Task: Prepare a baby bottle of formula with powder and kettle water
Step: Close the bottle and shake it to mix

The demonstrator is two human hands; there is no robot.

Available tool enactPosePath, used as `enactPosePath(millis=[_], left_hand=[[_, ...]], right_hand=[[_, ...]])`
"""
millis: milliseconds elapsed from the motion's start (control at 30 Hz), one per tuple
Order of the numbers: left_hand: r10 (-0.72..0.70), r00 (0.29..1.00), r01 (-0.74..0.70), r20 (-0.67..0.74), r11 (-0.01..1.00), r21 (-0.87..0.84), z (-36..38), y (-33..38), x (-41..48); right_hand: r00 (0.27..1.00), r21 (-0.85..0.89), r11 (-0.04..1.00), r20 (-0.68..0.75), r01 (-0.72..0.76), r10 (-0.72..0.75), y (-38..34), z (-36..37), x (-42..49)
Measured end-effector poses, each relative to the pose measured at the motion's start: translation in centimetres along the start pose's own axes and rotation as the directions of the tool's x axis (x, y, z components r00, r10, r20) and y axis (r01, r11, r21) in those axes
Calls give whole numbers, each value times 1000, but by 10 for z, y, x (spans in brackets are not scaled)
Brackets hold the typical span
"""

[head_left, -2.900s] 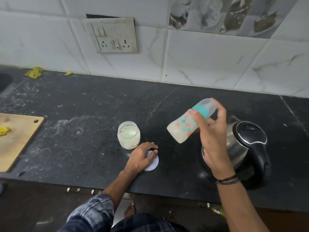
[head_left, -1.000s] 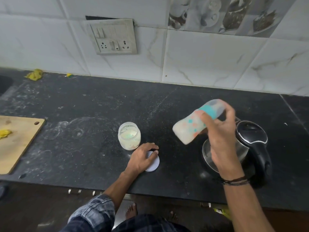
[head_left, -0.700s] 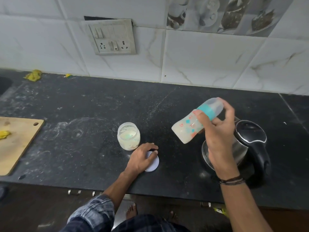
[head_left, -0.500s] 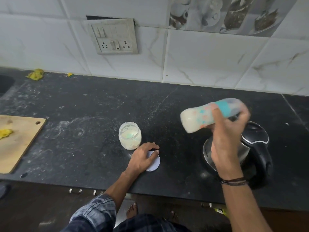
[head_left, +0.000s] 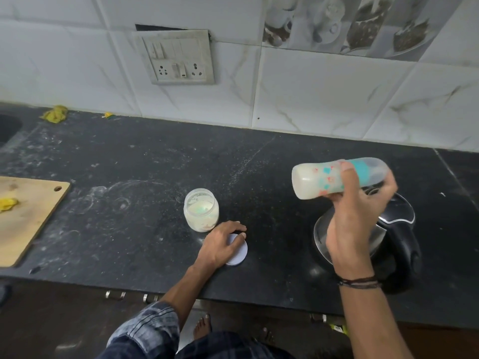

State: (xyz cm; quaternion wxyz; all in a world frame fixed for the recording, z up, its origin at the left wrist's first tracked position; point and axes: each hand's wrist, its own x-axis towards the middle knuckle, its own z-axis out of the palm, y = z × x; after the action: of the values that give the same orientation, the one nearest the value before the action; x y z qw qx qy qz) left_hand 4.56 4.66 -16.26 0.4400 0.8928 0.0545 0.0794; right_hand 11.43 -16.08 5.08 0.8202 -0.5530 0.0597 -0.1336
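1. The baby bottle [head_left: 337, 181] is off the bench, gripped in the right hand [head_left: 357, 216], above and just behind the kettle [head_left: 394, 239]. The fingers wrap its upper body near the teal collar, the thumb across the printed side.

2. Its long axis lies almost level and runs left to right: the base points left, out past the thumb toward the open space between the two hands, and the capped teat end points right, beyond the fingers. The base sits slightly lower than the cap, if at all; the tilt is small.

3. Milky liquid shows through the wall, pooled toward the base end. I judge this to be the mixing step, with powder and water both in and the collar on.

4. The left hand [head_left: 220, 244] is well apart from the bottle, down on the bench, palm down with curled fingers resting on the round white lid [head_left: 238, 251]. It presses or covers the lid and does not appear to grip it.

5. The open powder jar [head_left: 201, 209] stands upright just beyond the left hand's fingertips, nearly touching them.

6. The right hand is the only one placed to move the bottle. To stand it down, the base must swing from leftward to downward; clear bench lies between the left hand and the kettle.
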Motion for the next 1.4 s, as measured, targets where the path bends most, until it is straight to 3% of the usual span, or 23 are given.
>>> enactPosePath(millis=[133,267,400,533,667,833,967,1100,1233,1400], left_hand=[[10,1000,-10,1,1000,-2,-2,0,0],[1,1000,-1,0,1000,-6,-1,2,0],[4,1000,-4,1,1000,1,-2,0,0],[3,1000,-3,-4,1000,-10,0,1,1],[5,1000,-5,-1,1000,12,-1,-3,0],[27,999,-26,-17,1000,10,1,-1,1],[40,999,-39,-23,999,24,1,-5,1],[40,999,-39,-30,999,15,1,-2,1],[41,999,-41,-23,999,11,-1,-3,0],[37,999,-37,-31,999,-1,-1,2,0]], right_hand=[[968,-164,983,223,-84,120,4,-1,-2],[992,-2,994,72,-108,108,6,-4,4],[956,-188,976,246,-112,157,10,-3,-4],[992,-18,993,44,-117,118,13,-1,0],[958,-212,975,258,-70,125,12,-1,-8],[1000,13,1000,8,-10,10,0,-1,1],[967,-187,981,233,-56,100,6,1,-5],[999,-5,999,23,-34,34,3,0,-1],[969,-183,981,228,-59,101,6,4,-7],[998,-10,1000,56,-11,11,-4,3,2]])
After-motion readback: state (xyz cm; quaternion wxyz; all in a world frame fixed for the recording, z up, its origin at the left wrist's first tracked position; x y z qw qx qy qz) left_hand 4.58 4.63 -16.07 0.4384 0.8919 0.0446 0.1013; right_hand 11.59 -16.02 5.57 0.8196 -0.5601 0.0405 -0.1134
